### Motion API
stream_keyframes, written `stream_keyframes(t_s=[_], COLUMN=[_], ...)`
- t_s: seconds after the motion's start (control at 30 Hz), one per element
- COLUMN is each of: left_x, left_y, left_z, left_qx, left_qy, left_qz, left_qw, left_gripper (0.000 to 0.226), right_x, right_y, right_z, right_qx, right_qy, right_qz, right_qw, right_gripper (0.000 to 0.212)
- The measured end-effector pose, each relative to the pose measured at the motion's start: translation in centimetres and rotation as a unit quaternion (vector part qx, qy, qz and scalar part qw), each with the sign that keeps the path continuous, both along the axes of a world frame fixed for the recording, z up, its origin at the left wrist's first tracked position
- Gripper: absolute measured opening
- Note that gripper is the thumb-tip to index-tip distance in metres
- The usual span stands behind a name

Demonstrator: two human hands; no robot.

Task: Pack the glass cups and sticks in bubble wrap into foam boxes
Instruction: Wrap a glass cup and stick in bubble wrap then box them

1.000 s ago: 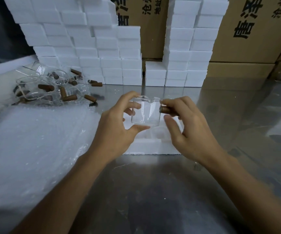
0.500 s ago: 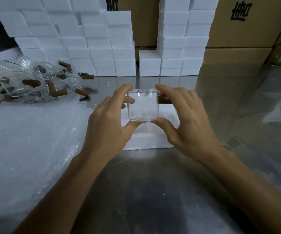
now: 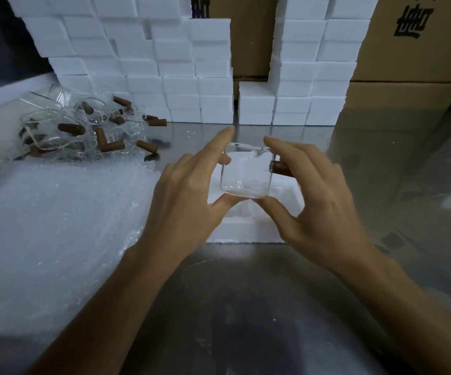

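Glass cup [image 3: 246, 173] upright above open foam box [image 3: 246, 234] at centre, gripped by left hand [image 3: 189, 193] at 9 o'clock, right hand [image 3: 319, 196] at 3 o'clock, brown handle [image 3: 281, 168] under right fingers [image 3: 294, 155], bubble wrap [image 3: 56, 212] at 9 o'clock.

We think this is a packing area of a warehouse or small factory, not a home. Behind the work surface we see many identical white foam boxes [image 3: 181, 85] stacked like a wall, and behind them large brown cardboard cartons [image 3: 414, 44] with printed Chinese characters. The table [image 3: 246, 307] has a bare, shiny metal top, as in a workshop. On its left side lies a big sheet of bubble wrap [image 3: 56, 220], and beyond it a loose pile of the same glass cups [image 3: 64, 128] with brown stick handles, which suggests goods packed in quantity.
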State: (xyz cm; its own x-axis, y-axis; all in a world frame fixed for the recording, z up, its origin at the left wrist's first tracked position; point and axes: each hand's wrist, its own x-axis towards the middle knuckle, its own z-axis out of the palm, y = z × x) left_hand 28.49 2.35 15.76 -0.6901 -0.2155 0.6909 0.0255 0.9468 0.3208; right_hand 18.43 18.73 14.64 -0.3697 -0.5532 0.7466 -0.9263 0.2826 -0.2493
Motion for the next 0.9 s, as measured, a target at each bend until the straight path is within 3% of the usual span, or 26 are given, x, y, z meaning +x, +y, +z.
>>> stream_keyframes(t_s=[0.13,0.27,0.33,0.4,0.5,0.63,0.77,0.9], left_x=[0.3,1.2,1.9,2.5,3.0,3.0,3.0,3.0], left_y=[-0.3,-0.3,-0.7,-1.5,-2.4,-2.9,-3.7,-4.1], left_z=[0.5,2.0,3.1,3.7,4.1,3.7,2.9,2.6], left_qx=[-0.049,-0.018,0.019,0.033,0.055,0.079,0.109,0.132], left_qy=[-0.051,0.068,0.1,0.069,-0.059,-0.159,-0.185,-0.155], left_qz=[0.087,0.203,0.266,0.317,0.388,0.405,0.407,0.411], left_qw=[0.994,0.977,0.958,0.945,0.918,0.897,0.888,0.889], left_gripper=[0.092,0.039,0.024,0.02,0.027,0.025,0.015,0.025], right_x=[0.1,-0.2,-0.3,-0.2,-0.2,-0.2,0.0,0.3], right_y=[0.1,0.4,0.6,0.7,0.6,0.7,0.7,0.4], right_z=[0.2,0.6,0.8,0.8,0.8,0.9,1.0,1.1], right_qx=[-0.021,-0.042,-0.05,-0.054,-0.055,-0.06,-0.068,-0.077], right_qy=[-0.01,-0.017,-0.023,-0.031,-0.043,-0.05,-0.054,-0.053], right_qz=[0.0,-0.006,-0.004,-0.005,0.005,0.015,0.023,0.033], right_qw=[1.0,0.999,0.998,0.998,0.998,0.997,0.996,0.995], right_gripper=[0.065,0.066,0.066,0.066,0.065,0.066,0.067,0.064])
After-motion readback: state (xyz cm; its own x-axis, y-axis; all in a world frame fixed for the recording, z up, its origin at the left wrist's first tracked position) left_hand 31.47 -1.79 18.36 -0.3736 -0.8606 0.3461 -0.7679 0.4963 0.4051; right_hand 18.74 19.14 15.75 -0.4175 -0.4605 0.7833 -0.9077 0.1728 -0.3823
